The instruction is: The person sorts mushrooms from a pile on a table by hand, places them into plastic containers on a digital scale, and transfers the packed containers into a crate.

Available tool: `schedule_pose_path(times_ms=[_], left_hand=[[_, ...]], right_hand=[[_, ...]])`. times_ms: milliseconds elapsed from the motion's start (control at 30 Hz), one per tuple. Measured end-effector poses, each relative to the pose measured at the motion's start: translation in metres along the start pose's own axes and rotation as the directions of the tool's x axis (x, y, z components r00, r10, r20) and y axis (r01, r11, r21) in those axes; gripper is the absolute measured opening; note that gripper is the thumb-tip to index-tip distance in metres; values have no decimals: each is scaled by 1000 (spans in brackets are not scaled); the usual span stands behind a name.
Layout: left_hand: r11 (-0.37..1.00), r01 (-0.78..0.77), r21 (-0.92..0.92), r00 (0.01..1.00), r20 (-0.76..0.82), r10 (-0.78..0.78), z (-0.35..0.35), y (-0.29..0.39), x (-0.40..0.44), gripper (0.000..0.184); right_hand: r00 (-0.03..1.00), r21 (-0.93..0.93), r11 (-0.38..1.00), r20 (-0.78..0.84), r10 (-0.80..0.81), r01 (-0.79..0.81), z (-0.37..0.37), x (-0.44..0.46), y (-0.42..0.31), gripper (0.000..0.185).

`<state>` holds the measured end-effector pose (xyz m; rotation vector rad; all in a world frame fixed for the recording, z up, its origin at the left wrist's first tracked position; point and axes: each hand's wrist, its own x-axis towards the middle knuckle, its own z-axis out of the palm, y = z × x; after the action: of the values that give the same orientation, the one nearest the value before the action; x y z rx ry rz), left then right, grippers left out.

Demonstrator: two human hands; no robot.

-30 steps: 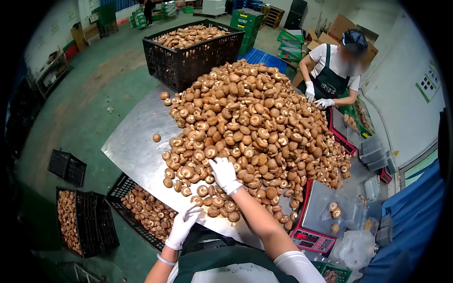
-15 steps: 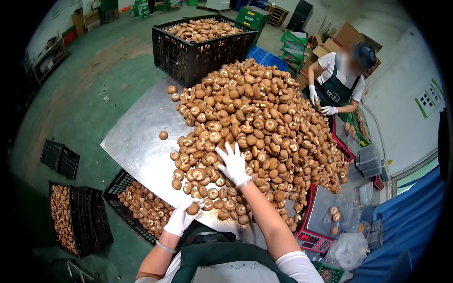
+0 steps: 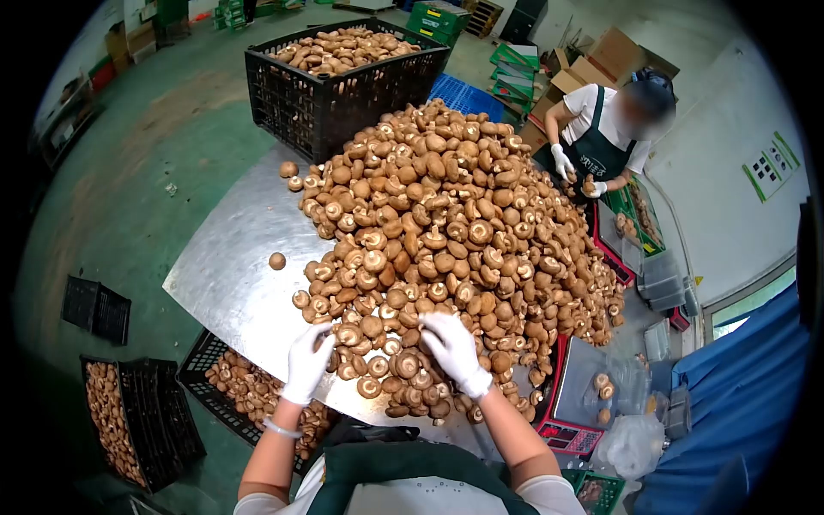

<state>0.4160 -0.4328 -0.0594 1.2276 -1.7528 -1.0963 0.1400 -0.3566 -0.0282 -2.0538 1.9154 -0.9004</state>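
Left hand (image 3: 311, 356): white-gloved, thumb and fingers slightly bent and apart, with fingertips at the eight o'clock edge of the mushroom pile (image 3: 463, 232); whether they touch a mushroom, I cannot tell.
Right hand (image 3: 451, 345): white-gloved, fingers stretched out and thumb apart, over the pile's six o'clock edge; its palm is hidden.
Wristband (image 3: 281, 429): pale, on the left wrist.
Apron (image 3: 412, 459): dark green, worn over white sleeves.
Mushrooms: brown-capped, many with pale stems upward, heaped across the desk (image 3: 236, 257); one loose mushroom (image 3: 277, 261) lies apart at nine o'clock.
Scale (image 3: 571, 395): red-edged, at five o'clock, with a few mushrooms on its plate; a clear plastic bag (image 3: 631, 446) lies just beside it.
Low crate (image 3: 194, 364): black, at eight o'clock, holding mushrooms, partly hidden by the desk's edge.
Curtain (image 3: 738, 386): blue, at four o'clock.
Tall crate (image 3: 290, 103): black, filled with mushrooms, at eleven o'clock beside the pile.
Co-worker (image 3: 599, 150): at two o'clock, gloved and aproned, with a mushroom in one hand.
Pallet (image 3: 463, 96): blue, at twelve o'clock.
Green crates (image 3: 436, 21): stacked farther off, also at twelve.
Cardboard boxes (image 3: 614, 56): at one o'clock.
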Motion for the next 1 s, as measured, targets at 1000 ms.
schedule_pose_path(times_ms=[1000], left_hand=[[122,570,-813,820,553,-148,0,4,1,79]], right_hand=[[940,204,979,335,-62,-8,55,97,-56,56]])
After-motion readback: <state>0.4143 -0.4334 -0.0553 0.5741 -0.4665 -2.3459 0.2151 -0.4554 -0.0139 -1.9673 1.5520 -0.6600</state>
